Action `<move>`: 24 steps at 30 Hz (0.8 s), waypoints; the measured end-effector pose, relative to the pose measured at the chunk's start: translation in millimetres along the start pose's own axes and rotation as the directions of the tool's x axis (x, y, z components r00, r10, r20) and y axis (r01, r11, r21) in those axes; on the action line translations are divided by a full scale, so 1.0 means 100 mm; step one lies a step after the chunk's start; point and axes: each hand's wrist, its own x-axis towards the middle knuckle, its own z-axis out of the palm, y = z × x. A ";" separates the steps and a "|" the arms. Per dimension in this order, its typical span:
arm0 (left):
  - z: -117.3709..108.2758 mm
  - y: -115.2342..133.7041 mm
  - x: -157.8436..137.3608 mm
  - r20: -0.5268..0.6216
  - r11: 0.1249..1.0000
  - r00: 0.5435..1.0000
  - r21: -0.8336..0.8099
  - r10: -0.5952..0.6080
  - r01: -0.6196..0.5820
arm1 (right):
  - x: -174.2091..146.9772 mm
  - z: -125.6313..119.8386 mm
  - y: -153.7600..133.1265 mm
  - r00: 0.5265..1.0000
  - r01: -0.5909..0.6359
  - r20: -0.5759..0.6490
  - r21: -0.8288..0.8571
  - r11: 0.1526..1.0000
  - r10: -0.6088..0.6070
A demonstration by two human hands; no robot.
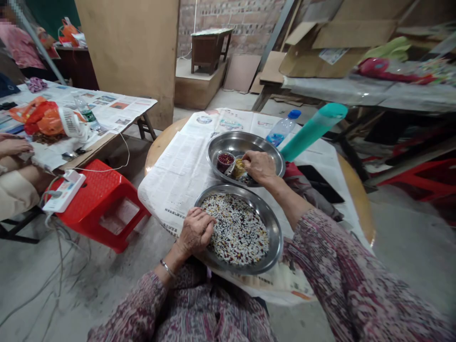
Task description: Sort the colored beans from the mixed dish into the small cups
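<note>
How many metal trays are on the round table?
2. The near tray holds mixed pieces, the left hand at its rim; the far tray, just beyond, holds cups, the right hand over it.

Round wooden table (pixel 158 145) under newspaper (pixel 178 171), with near metal basin (pixel 275 237), far metal basin (pixel 245 142) and blue-capped bottle (pixel 282 128) on top.

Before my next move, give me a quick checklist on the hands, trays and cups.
1. Left hand at near tray: ok, on its left rim.
2. Right hand at yellow cup: ok, fingertips by it.
3. Right hand's fingers free of pieces: cannot tell, the pinch is hidden.
4. Red cup upright: ok, standing in far tray.
5. Pieces in near tray all one colour: not ok, white, dark and yellow lie mixed.
6. Bottle capped: ok, blue cap on.
</note>
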 end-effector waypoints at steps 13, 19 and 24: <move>-0.01 0.00 0.04 0.029 1.000 0.999 0.011 0.014 -0.014 | -1.72 -0.21 -0.10 0.757 0.369 0.360 0.453 0.811 -0.545; 0.00 -0.01 0.03 0.019 0.999 1.000 0.030 0.020 -0.020 | -2.00 0.06 -0.12 0.673 0.524 0.392 0.345 0.779 -0.627; 0.00 -0.02 0.03 -0.004 0.999 0.999 0.033 0.035 -0.035 | -1.53 0.26 -0.08 0.917 0.310 0.211 0.163 0.937 -0.340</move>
